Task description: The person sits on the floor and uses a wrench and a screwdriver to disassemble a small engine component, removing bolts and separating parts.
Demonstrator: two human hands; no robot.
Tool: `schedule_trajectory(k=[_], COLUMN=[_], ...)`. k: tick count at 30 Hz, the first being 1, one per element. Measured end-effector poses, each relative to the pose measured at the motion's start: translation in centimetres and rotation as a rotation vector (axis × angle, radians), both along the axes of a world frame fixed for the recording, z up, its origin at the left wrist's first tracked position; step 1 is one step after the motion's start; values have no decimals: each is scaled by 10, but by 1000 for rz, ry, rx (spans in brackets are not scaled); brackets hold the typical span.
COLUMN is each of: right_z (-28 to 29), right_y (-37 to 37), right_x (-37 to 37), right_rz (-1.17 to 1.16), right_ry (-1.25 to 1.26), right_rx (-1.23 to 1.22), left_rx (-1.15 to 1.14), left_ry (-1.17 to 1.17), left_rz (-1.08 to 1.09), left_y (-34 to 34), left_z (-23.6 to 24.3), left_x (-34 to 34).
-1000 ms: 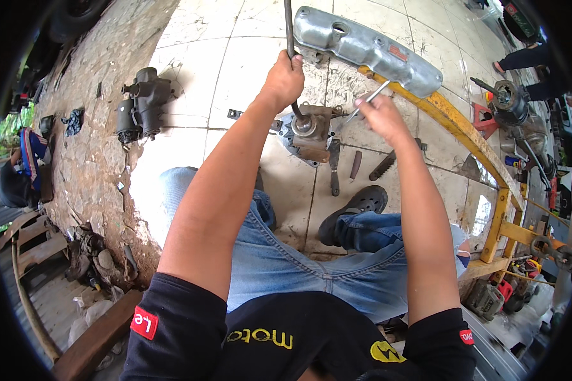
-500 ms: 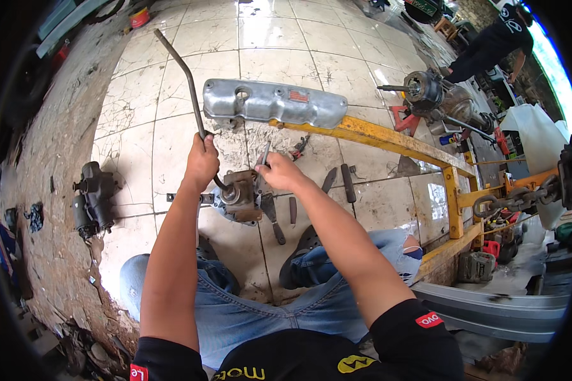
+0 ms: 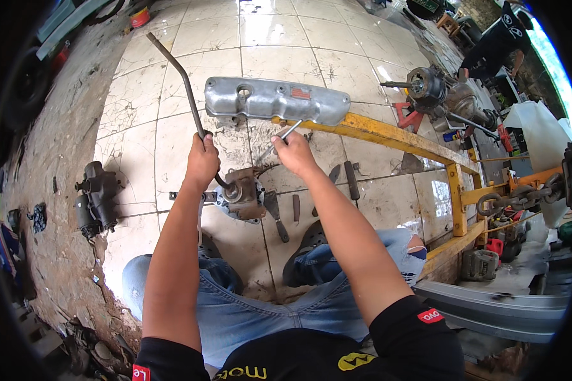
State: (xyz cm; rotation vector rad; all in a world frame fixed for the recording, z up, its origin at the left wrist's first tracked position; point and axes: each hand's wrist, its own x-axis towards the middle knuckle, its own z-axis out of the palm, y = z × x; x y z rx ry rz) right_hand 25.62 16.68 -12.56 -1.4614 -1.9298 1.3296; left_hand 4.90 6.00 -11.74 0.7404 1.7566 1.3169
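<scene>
My left hand (image 3: 202, 160) is closed round the lower part of a long bent gear lever (image 3: 185, 82). The lever's foot enters a dirty metal housing (image 3: 246, 195) on the tiles between my feet. Just up and right of that housing, my right hand (image 3: 293, 156) grips a slim metal rod (image 3: 292, 130), which slants up past the fingers; what kind of tool it is I cannot make out. Beside the housing lie a scraper (image 3: 276, 216), a short brown strip (image 3: 296, 207) and a dark-handled tool (image 3: 351, 180).
A silver valve cover (image 3: 276, 101) rests at the end of a yellow steel frame (image 3: 400, 141) ahead of me. A dark starter motor (image 3: 97, 200) lies at left. Farther right are a greasy gearbox assembly (image 3: 451, 98), a heavy chain (image 3: 521, 195) and another person (image 3: 499, 44).
My right hand has moved up and right, away from the housing, and the metal rod now tilts to the right. The left hand still holds the lever, nearly in place.
</scene>
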Motion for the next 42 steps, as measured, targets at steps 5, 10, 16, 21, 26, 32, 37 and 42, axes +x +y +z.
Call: schedule_trajectory(k=[5,10,16,21,26,32,37,42], right_z=[-36,-34,-15,-13,-9,-13,-6,-22], right_y=[-19,12,-7,9,-13,8,-9,-14], right_x=[-1,-1,-3,-3,-4,-5,-45,-54], right_rz=[229,-37,261,22,294,57,193,356], right_ry=[-39,36,20,144,-60,170,123,-82], right_rx=[244,139,-108,-83,-143,-32,-124,21], left_rx=[-5,7,-33,-28,-41,-26,-6,-61], left_ry=[-3,8,92,80,125,26,128,227], left_rz=[-22,22,-37,-56,-71,-54,-39,2], left_y=[3,-1,5,3,6,5,8,5], left_z=[8,0,-2,-5,-3,6,-8,-15], left_x=[9,0,2,-2,-2,3,-1,-1])
